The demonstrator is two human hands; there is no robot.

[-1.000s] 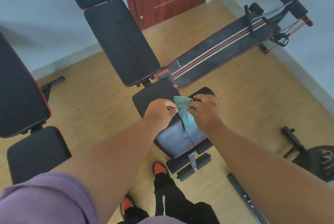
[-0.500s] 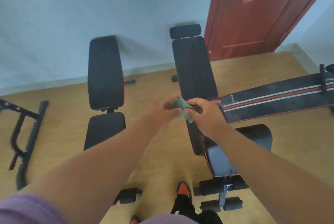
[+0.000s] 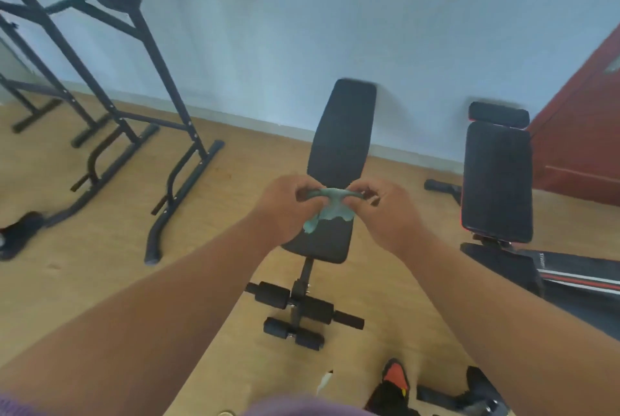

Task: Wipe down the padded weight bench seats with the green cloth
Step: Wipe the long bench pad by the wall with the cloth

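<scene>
Both hands grip the green cloth (image 3: 330,211) in the air: left hand (image 3: 287,206) and right hand (image 3: 385,211) pinch its top edge stretched between them, the rest hanging. Middle weight bench (image 3: 339,147) sits just beyond and below the hands. Judgement: refold to a flat pad first, then wipe seat (image 3: 318,241) front-to-back with even pressure.

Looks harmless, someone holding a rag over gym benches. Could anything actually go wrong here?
Possibly. Both hands, left hand and right hand, pinch the small green cloth in mid-air, so it could slip to the wooden floor. The black padded bench's foam leg rollers jut out near the feet, a likely trip point.
</scene>
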